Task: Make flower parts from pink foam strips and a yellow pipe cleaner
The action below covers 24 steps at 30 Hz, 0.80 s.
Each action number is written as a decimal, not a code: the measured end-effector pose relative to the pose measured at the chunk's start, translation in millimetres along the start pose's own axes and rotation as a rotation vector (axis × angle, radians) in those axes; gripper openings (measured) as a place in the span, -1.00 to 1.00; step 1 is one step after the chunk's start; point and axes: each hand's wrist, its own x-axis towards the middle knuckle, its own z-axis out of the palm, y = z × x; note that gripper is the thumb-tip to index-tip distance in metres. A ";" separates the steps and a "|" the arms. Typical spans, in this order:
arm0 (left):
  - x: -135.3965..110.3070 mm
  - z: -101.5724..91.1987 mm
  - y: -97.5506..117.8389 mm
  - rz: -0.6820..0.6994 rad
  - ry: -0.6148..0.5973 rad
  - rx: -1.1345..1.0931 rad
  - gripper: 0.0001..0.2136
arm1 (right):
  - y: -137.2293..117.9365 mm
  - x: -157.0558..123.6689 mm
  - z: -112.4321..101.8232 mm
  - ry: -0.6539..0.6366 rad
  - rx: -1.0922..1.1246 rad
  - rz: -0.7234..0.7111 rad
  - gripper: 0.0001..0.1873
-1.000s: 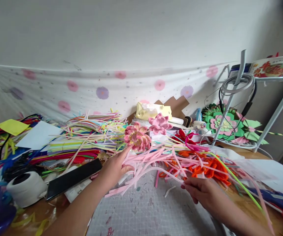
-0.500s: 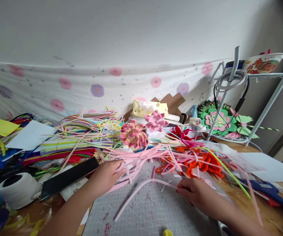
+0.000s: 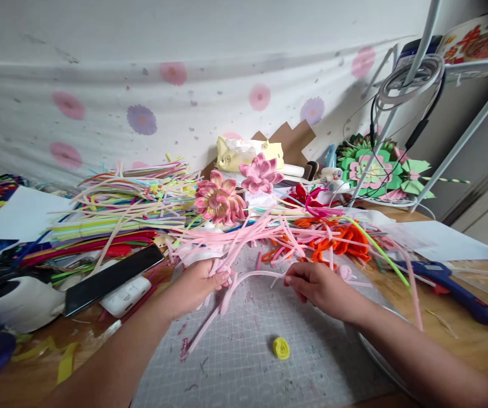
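My left hand (image 3: 197,286) is closed around a loose bunch of pale pink pipe cleaners (image 3: 244,241), which fan up and to the right. In my right hand (image 3: 318,288), thumb and fingers pinch one end of a single pink pipe cleaner (image 3: 255,273). That stem arches leftward past my left hand, its far end low over the grey cutting mat (image 3: 235,368). A small yellow coil (image 3: 281,348) lies on the mat below both hands. Just beyond the hands are a pink-and-gold flower (image 3: 221,199) and a plain pink flower (image 3: 261,173).
Piles of coloured pipe cleaners (image 3: 120,226) cover the left and back. A black phone (image 3: 114,279) and a white roll (image 3: 21,306) lie left. Orange fuzzy stems (image 3: 350,241), a blue glue gun (image 3: 452,289) and a metal rack (image 3: 467,144) are on the right.
My left hand has gathered pink pipe cleaners from the pile and drawn them toward the mat. Both hands are closer together. The view has tilted down, showing the whole yellow coil.
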 end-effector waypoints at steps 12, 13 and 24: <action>2.2 16.2 0.4 0.047 0.105 0.626 -0.70 | -20.2 36.3 -7.7 0.015 -0.049 -0.126 -0.76; 2.5 17.5 -2.2 0.065 0.109 0.708 -0.77 | -21.8 40.0 -12.4 0.001 -0.076 -0.150 -0.75; -1.6 -1.5 5.3 0.157 0.043 0.996 -0.82 | -58.6 90.4 -92.8 0.138 -0.723 -0.341 -0.70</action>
